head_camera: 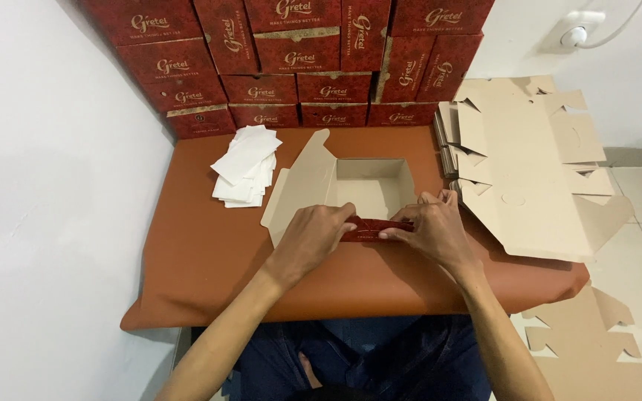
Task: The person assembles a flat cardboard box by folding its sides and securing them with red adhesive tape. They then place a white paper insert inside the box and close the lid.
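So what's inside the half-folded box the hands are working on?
The box looks empty: bare tan cardboard floor and walls show. Both hands, left and right, press on its red front flap, which hides the nearest strip of the floor.

— What does the person wear on the arms?

— Nothing: both forearms are bare from the elbow down, with no sleeve in view. The left hand [307,236] and the right hand [431,232] carry no glove, ring, watch or band.

— And lower down?

— Dark blue jeans [380,360] cover the legs, their cloth creased into folds.
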